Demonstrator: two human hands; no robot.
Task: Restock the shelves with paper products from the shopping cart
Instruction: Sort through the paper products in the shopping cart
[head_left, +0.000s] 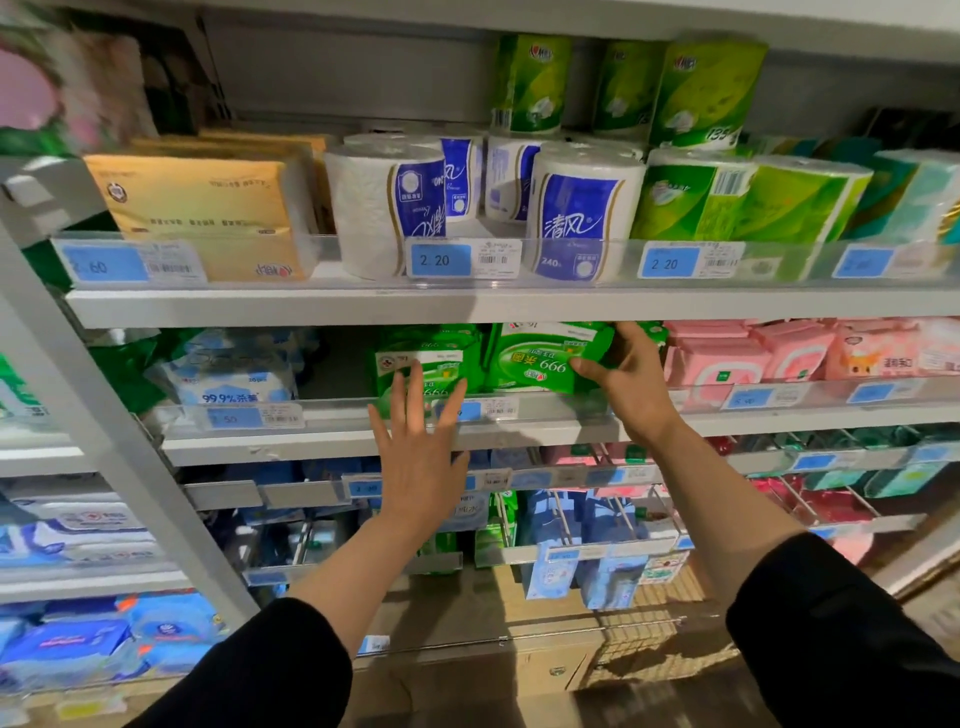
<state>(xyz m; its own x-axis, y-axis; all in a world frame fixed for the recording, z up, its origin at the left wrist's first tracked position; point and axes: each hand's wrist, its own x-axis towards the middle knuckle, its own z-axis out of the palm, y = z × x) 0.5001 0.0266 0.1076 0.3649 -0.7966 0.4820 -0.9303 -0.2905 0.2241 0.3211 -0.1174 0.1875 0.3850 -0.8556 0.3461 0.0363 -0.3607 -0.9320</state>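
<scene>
On the middle shelf (519, 431) stand two green tissue packs. My right hand (631, 382) grips the right green pack (540, 358) at its right edge, thumb across the front, fingers behind it. My left hand (418, 447) is held flat with fingers spread, fingertips reaching up in front of the left green pack (431, 364) and the shelf's clear front rail. Whether the fingertips touch that pack is unclear. Both sleeves are black.
The top shelf (467, 304) carries yellow tissue packs (202, 213), white and blue toilet rolls (576, 218) and green rolls (748, 202). Blue wipes (228, 382) sit left of the green packs, pink packs (779, 358) right. Hooks with hanging packs (582, 540) are below. A grey upright post (104, 441) stands left.
</scene>
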